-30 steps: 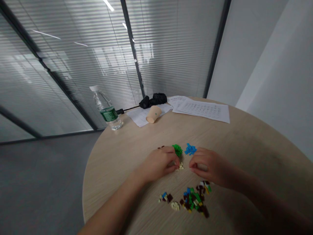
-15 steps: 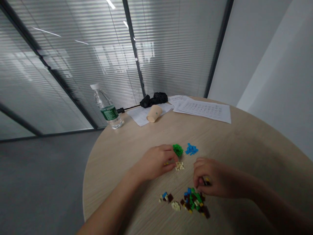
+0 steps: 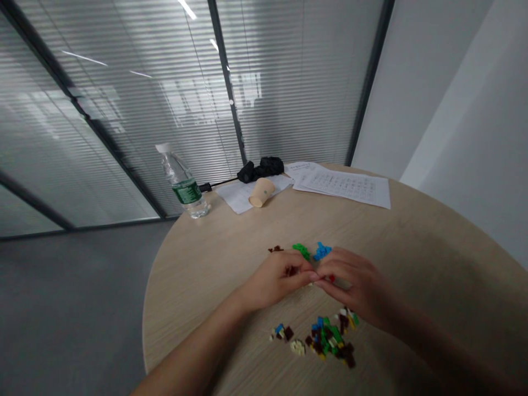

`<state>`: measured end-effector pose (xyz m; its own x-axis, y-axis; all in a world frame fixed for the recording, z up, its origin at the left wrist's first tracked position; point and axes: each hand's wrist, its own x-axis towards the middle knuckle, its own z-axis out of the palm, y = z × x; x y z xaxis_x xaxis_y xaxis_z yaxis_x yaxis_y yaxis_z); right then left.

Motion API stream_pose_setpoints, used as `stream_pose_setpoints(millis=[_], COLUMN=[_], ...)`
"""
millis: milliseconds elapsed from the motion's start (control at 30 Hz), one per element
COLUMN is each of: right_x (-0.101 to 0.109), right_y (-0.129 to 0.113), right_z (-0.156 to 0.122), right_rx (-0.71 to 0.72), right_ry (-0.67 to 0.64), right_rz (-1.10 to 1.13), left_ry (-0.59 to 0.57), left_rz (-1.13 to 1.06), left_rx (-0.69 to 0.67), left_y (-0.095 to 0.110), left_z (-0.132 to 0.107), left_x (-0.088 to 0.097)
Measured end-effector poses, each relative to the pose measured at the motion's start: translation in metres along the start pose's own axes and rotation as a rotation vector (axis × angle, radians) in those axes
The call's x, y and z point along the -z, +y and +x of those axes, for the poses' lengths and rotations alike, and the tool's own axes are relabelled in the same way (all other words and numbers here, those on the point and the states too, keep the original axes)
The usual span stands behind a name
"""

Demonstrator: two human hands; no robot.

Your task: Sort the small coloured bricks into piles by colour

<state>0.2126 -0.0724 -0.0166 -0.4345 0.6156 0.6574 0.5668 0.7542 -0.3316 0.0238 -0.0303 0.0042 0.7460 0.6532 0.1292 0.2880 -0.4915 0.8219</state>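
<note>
My left hand (image 3: pixel 277 278) and my right hand (image 3: pixel 353 284) meet fingertip to fingertip over the round wooden table (image 3: pixel 412 247), both pinched on small bricks that I cannot make out. A mixed heap of tiny bricks (image 3: pixel 330 338) lies just in front of them. Behind the fingers lie a green brick pile (image 3: pixel 302 250), a blue brick pile (image 3: pixel 322 251) and a few brown bricks (image 3: pixel 275 249). A small group of bricks (image 3: pixel 282 332) and a cream cluster (image 3: pixel 296 346) lie left of the heap.
At the table's far side stand a water bottle (image 3: pixel 183 184), a tipped paper cup (image 3: pixel 261 192), printed sheets (image 3: pixel 344 186) and a black bundle (image 3: pixel 260 168) with a cable. A glass wall with blinds stands behind. The table edge curves off on the left.
My right hand came back from the mixed heap up to my left hand, and the fingertips now touch. The cream pile between them is now covered. The view shifted slightly.
</note>
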Motion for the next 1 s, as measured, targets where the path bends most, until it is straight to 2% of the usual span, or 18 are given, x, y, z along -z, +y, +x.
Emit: stream_pose_setpoints(millis=[200,467,633,767,1000], right_x=[-0.001,-0.001,-0.010,-0.020,-0.031], right_y=[-0.003,-0.001,-0.019,-0.039,-0.043], right_z=[0.000,-0.002,-0.001,-0.001,-0.003], right_rx=[-0.002,-0.086,-0.056,-0.150,-0.217], right_ry=[0.038,-0.103,-0.276,-0.443,-0.473], right_rz=[0.001,0.025,0.155,0.205,0.201], left_ry=[0.010,-0.217,-0.218,-0.207,-0.241], left_rz=[-0.079,0.221,0.483,0.598,0.620], left_rx=[0.073,0.037,0.214,0.324,0.414], left_y=[0.003,0.006,0.000,-0.003,-0.002], left_z=[-0.002,-0.010,-0.017,-0.022,-0.024], left_x=[0.005,0.031,0.047,0.051,0.051])
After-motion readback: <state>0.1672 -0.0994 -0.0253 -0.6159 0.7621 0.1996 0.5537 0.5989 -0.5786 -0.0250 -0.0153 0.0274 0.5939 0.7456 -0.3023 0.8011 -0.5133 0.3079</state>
